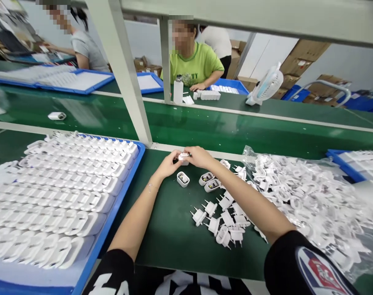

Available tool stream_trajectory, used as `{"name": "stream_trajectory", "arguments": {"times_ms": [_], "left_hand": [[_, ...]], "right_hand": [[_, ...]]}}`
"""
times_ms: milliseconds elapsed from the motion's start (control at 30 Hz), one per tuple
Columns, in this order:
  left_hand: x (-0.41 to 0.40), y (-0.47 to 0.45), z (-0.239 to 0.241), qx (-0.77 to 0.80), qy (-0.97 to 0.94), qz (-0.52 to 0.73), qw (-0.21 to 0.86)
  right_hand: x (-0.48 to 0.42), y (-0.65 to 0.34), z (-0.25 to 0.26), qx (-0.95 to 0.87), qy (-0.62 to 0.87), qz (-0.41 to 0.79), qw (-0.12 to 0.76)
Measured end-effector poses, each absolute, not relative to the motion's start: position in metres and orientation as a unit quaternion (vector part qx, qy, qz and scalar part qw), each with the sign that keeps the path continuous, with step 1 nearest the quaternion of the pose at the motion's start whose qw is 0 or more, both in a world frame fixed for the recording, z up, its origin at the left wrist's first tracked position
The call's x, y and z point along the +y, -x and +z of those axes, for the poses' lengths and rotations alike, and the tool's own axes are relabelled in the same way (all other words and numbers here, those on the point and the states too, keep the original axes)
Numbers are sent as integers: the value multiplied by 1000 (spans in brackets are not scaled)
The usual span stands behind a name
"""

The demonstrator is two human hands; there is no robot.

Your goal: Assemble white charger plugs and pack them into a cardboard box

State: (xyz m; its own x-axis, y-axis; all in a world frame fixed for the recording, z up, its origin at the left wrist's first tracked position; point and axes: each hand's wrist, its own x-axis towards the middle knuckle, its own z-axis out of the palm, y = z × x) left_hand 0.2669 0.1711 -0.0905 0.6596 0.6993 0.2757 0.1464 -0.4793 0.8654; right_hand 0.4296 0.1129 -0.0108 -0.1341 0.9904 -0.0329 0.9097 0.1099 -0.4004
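Observation:
At the far side of the green bench, my left hand (169, 164) and my right hand (199, 157) are both closed on one small white charger (184, 157), gripping it from either side; the fingers hide part of it. Just below it stands an open white charger housing (183, 179) with its inner parts showing. Beside my right forearm are two more open housings (206, 178) with circuit parts inside. Several loose white two-pin plug caps (213, 224) lie under and left of that forearm.
A blue-edged tray (125, 196) packed with rows of white chargers fills the left. At right, a clear plastic bag (249, 152) spills a heap of white plug caps (297, 200). A metal post (125, 69) rises ahead. Across the green belt (205, 127) a person (195, 61) sits near a fan (266, 84).

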Motion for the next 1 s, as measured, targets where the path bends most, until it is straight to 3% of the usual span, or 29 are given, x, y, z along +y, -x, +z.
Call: {"name": "stream_trajectory", "arguments": {"times_ms": [167,300,367,600,767,1000], "left_hand": [[162,-222,-76,347,-819,309,336],[128,-194,-57,394,-838,362,106],[103,-196,-54,390,-844,363,62],[73,-234,-73,379,-892,169,180],[104,-264,-75,402,-882,173,174],[119,-276,-85,372,-866,233,240]], "right_hand": [[92,-476,11,-680,658,210,245],[68,-530,0,-649,700,236,182],[60,-549,-13,-638,718,240,144],[53,-556,-41,-721,665,185,58],[67,-538,-34,-739,644,195,38],[77,-525,-30,-713,660,214,104]]}}
